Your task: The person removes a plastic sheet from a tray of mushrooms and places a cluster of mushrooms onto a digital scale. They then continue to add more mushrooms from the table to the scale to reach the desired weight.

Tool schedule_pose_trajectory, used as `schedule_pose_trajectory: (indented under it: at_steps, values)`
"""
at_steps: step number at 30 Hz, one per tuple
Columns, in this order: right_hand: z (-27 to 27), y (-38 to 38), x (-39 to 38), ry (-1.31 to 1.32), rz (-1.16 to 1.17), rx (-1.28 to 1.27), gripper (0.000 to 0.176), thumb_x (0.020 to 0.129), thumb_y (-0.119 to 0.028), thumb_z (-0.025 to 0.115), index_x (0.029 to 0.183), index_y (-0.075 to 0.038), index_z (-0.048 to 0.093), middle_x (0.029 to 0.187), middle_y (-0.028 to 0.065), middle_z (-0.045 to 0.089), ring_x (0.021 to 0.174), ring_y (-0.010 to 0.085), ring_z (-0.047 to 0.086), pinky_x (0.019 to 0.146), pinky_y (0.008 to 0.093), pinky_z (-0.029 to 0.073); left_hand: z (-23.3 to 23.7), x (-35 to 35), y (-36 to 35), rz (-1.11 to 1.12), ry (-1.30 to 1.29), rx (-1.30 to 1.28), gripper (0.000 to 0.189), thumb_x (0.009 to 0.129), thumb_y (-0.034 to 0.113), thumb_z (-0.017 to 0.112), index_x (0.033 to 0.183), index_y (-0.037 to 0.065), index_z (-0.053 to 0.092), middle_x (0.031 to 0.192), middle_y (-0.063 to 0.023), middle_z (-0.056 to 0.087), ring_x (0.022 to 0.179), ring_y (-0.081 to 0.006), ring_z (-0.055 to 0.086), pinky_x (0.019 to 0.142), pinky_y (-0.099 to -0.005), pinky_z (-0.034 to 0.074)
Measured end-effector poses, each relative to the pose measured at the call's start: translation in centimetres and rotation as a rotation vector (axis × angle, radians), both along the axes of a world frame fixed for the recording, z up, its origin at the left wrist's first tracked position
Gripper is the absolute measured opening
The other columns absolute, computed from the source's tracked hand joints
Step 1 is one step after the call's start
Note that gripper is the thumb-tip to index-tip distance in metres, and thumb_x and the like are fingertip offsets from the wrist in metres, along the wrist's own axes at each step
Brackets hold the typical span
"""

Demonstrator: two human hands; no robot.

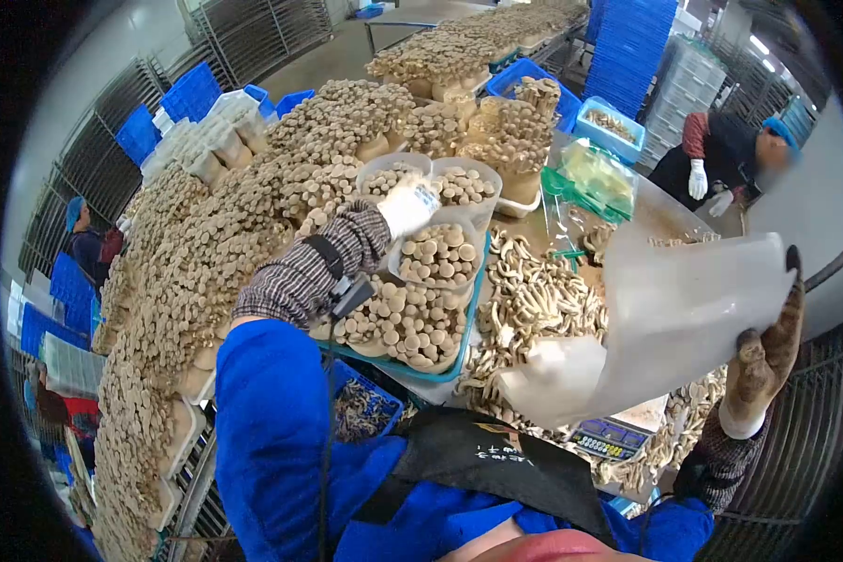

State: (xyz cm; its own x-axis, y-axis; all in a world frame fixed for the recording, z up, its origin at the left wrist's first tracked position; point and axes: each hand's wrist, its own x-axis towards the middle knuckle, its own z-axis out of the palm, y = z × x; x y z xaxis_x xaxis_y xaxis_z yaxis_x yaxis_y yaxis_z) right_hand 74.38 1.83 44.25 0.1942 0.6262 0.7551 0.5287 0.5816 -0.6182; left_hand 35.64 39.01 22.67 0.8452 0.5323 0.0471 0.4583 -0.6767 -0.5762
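My left hand, in a white glove, is at the rims of the clear tubs of mushrooms; its fingers are partly hidden and blurred. Below it, round caps fill one tub, and more mushrooms lie in a teal-edged crate. My right hand, in a brown-stained glove, grips the edge of a translucent plastic container, held tilted over the table. Loose long-stemmed mushrooms lie between the crate and this container.
Mushroom clusters cover the left side. A scale sits below the held container. Green plastic packaging and a blue basket lie farther back. A co-worker stands at right; others are at far left.
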Motion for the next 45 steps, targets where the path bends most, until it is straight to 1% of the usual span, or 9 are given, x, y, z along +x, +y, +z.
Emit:
schedule_pose_trajectory:
  at_steps: [6,12,14,19,24,26,32,40,45]
  values:
    - [-1.2,-0.4,-0.4,0.227,0.212,-0.557,0.049,0.084,-0.021,0.072,0.122,0.008,0.06,0.115,0.0114,0.067,0.105,0.0178,0.063,0.092,0.0315,0.049,8.1,2.9,-4.0,0.021,-0.528,-0.52,0.045,0.089,0.032,0.064,0.118,-0.001,0.062,0.124,-0.0219,0.061,0.111,-0.0368,0.06,0.097,-0.0461,0.046]
    - [0.7,3.7,-5.4,0.048,0.47,-0.397,0.031,0.091,-0.019,0.069,0.107,0.007,0.064,0.136,0.0223,0.054,0.114,0.0279,0.06,0.092,0.0364,0.049,19.1,10.5,-16.8,-0.204,-0.868,-1.415,0.032,0.091,0.02,0.061,0.115,0.0,0.067,0.101,-0.0143,0.074,0.085,-0.0167,0.067,0.077,-0.0344,0.054]
    - [1.1,5.7,-5.9,-0.908,0.238,0.026,0.029,0.088,-0.013,0.068,0.108,0.007,0.062,0.141,0.0269,0.049,0.116,0.0366,0.059,0.095,0.0406,0.049,21.3,9.9,-21.5,-0.488,-0.973,-1.542,0.027,0.091,0.019,0.065,0.111,0.002,0.068,0.093,-0.0112,0.073,0.083,-0.0157,0.065,0.078,-0.0333,0.052]
    - [-0.5,5.9,-6.2,-0.934,0.383,-0.2,0.034,0.074,-0.006,0.075,0.104,0.002,0.062,0.116,0.0218,0.065,0.096,0.0392,0.063,0.082,0.0455,0.049,15.8,6.9,-18.8,-0.674,-0.955,-1.271,0.032,0.089,0.012,0.063,0.117,-0.001,0.063,0.107,-0.0149,0.068,0.094,-0.0231,0.064,0.084,-0.0356,0.051]
    - [-2.1,4.5,-3.2,-0.598,0.247,-0.385,0.027,0.089,-0.008,0.067,0.112,0.005,0.061,0.103,0.0181,0.065,0.087,0.0329,0.063,0.08,0.0412,0.05,8.0,-8.4,-6.3,0.332,-0.991,-0.768,0.044,0.091,0.011,0.061,0.134,0.009,0.057,0.127,-0.016,0.064,0.115,-0.0265,0.063,0.098,-0.0379,0.051]
    - [-2.6,3.1,-2.8,-0.031,0.232,-0.573,0.031,0.091,-0.012,0.066,0.115,0.007,0.059,0.104,0.0144,0.065,0.091,0.0272,0.064,0.084,0.0397,0.05,4.0,-14.4,-1.8,0.245,-0.792,-0.352,0.04,0.09,0.017,0.063,0.129,0.009,0.061,0.125,-0.0175,0.063,0.117,-0.033,0.06,0.1,-0.0414,0.048]
    - [-1.5,4.7,-5.8,-0.219,0.023,-0.294,0.068,0.087,-0.03,0.072,0.138,0.008,0.048,0.12,0.0134,0.064,0.11,0.0216,0.061,0.097,0.035,0.047,0.4,-16.0,1.6,0.324,-0.497,-0.29,0.029,0.087,0.023,0.065,0.113,0.01,0.069,0.112,-0.0167,0.068,0.103,-0.0329,0.065,0.092,-0.0452,0.05]
    - [-1.6,3.5,-5.0,-0.038,0.337,-0.841,0.021,0.092,-0.006,0.063,0.109,0.006,0.062,0.12,0.0131,0.062,0.107,0.0223,0.061,0.1,0.0352,0.046,13.9,-5.1,-5.2,0.175,-1.212,-0.908,0.036,0.093,0.024,0.062,0.118,-0.003,0.063,0.114,-0.0188,0.068,0.102,-0.0265,0.067,0.09,-0.0368,0.054]
    - [-1.0,5.7,-8.8,-0.401,0.356,-0.169,0.021,0.096,-0.006,0.059,0.112,0.008,0.06,0.15,0.0254,0.04,0.131,0.0353,0.048,0.107,0.045,0.039,23.3,5.9,-17.0,-0.57,-0.894,-1.197,0.032,0.092,0.021,0.064,0.114,-0.003,0.064,0.1,-0.0148,0.068,0.09,-0.0253,0.064,0.083,-0.0361,0.052]
